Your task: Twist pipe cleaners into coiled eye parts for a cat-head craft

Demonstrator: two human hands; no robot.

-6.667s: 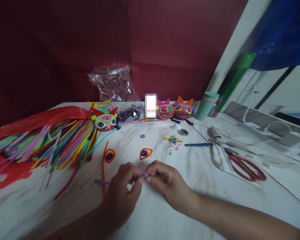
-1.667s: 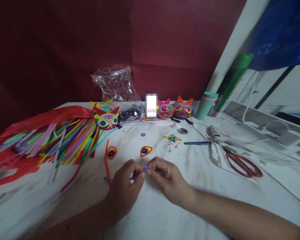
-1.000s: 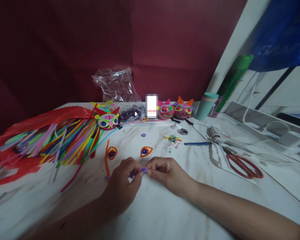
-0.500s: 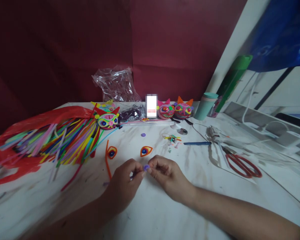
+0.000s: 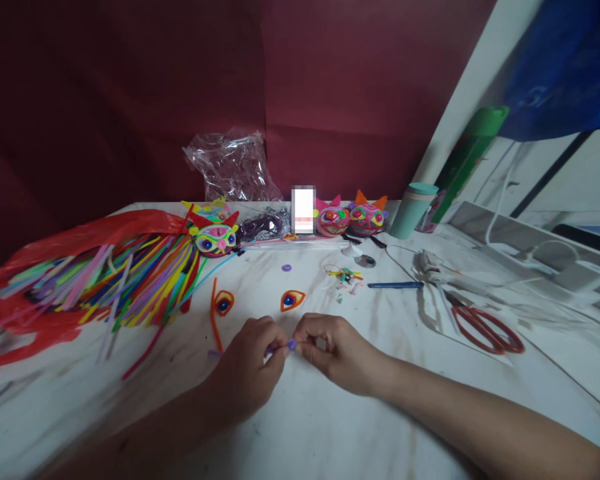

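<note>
Between my two hands is a purple pipe cleaner (image 5: pixel 292 345), its end rolled into a small coil. My left hand (image 5: pixel 254 360) is closed, pinching it from the left; a purple length shows beneath the fingers and to the left of the hand. My right hand (image 5: pixel 337 353) is also closed, with thumb and forefinger on the coil's right side. Just beyond lie two eye shapes of orange, yellow and blue, one on the left (image 5: pixel 224 304) and one on the right (image 5: pixel 293 301). An orange pipe cleaner (image 5: pixel 215 320) touches the left one. Farther back rests a finished purple coil (image 5: pixel 287 268).
Many coloured pipe cleaners (image 5: pixel 130 280) spread from a red plastic bag (image 5: pixel 90 233) at left. Decorated animal heads (image 5: pixel 215 237) stand along the back. Red-handled scissors (image 5: pixel 487 327), a blue pen (image 5: pixel 395 285), small scraps (image 5: pixel 347 277) and a green cup (image 5: pixel 413 212) are at right.
Both hands have shifted slightly toward me with the purple coil, which has turned and now shows more edge-on. The things on the table stay where they were.
</note>
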